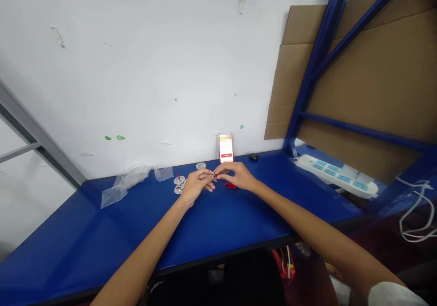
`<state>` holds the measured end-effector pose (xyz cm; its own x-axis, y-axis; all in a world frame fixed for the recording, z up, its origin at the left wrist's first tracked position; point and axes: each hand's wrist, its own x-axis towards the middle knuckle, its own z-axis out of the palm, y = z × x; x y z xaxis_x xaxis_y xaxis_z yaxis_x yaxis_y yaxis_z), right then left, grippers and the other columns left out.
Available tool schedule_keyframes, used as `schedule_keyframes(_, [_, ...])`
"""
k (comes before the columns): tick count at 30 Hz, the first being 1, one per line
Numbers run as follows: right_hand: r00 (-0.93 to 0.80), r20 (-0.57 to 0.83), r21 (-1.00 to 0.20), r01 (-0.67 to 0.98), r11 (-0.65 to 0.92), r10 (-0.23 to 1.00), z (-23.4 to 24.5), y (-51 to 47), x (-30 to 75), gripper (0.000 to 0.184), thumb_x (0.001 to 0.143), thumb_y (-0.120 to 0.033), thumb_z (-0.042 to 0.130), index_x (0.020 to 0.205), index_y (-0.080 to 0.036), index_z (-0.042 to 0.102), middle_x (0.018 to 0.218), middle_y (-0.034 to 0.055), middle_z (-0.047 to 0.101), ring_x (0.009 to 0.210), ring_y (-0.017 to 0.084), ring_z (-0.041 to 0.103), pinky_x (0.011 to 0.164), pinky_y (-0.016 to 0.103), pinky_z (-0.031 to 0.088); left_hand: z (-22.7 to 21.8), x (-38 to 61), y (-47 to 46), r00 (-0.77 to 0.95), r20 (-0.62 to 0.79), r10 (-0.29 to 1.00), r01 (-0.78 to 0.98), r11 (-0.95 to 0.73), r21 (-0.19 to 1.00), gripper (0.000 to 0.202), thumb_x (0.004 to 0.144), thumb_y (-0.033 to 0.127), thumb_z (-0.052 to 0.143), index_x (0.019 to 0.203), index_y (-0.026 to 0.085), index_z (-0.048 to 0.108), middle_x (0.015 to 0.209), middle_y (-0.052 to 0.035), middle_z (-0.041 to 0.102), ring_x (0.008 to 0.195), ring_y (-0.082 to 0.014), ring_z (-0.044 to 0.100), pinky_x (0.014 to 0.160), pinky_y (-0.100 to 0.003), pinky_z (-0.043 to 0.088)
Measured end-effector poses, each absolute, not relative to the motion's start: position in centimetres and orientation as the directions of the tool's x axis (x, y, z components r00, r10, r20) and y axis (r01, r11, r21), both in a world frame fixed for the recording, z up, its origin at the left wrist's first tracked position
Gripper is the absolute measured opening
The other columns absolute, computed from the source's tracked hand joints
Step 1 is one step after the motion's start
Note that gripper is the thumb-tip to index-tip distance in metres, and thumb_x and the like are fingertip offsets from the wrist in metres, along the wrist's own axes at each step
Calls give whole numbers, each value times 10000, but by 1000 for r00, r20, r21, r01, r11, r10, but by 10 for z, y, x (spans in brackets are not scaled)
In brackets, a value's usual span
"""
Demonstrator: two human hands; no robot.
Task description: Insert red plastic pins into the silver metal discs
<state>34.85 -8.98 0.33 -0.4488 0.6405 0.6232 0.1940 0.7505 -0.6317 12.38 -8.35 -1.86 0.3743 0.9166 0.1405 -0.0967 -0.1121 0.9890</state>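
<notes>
Just above the blue table, my left hand (197, 186) and my right hand (236, 175) meet fingertip to fingertip. Both are closed in a pinch on a small silvery and red piece (214, 175), too small to tell its kind. Beside my left hand lie white round discs, an upper one (178, 179) with a red piece on it and a lower one (178, 189) partly covered by the hand. A further white disc (201, 165) is behind the hands. Several small red pieces (231, 186) are heaped under my right hand.
A lit phone (226, 149) leans against the white wall behind my hands. Clear plastic bags (126, 183) lie on the left of the blue table (218, 226). At the right are a black mouse (253, 156), a white power strip (336, 176) and a blue frame (321, 64) before cardboard.
</notes>
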Motion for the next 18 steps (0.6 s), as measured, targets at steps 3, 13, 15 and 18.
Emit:
schedule_keyframes(3, [-448, 637, -616, 193, 764, 627, 5, -90, 350, 227, 966, -438, 751, 1071, -242, 794, 1083, 75, 789, 947, 228, 764, 923, 392, 639, -20, 124, -84, 403, 170, 899, -108, -138, 985, 424, 799, 503, 882, 991, 160, 724, 862, -67, 750, 683, -169, 722, 607, -266, 591])
schedule_keyframes(13, [-490, 657, -483, 310, 819, 572, 5, -86, 357, 127, 1046, -290, 625, 1059, -244, 743, 1098, 77, 758, 1019, 232, 720, 968, 397, 579, -15, 126, -87, 490, 183, 852, -33, -192, 981, 422, 862, 544, 810, 1018, 155, 758, 917, -86, 737, 701, -163, 693, 636, -286, 595])
schedule_keyframes(15, [-503, 642, -464, 346, 815, 579, 4, -86, 357, 118, 1050, -262, 606, 1068, -240, 721, 1126, 83, 744, 1040, 233, 706, 971, 402, 569, -17, 126, -83, 441, 205, 874, 63, -258, 964, 381, 910, 522, 746, 1028, 159, 759, 895, -84, 740, 700, -173, 695, 618, -287, 593])
schedule_keyframes(18, [-512, 627, -461, 364, 809, 587, 3, -85, 356, 91, 1040, -236, 611, 1032, -233, 702, 1159, 85, 727, 1063, 234, 693, 982, 410, 556, -18, 123, -78, 291, 282, 914, 211, -349, 913, 308, 970, 435, 634, 1103, 184, 753, 946, -80, 759, 734, -182, 707, 605, -280, 583])
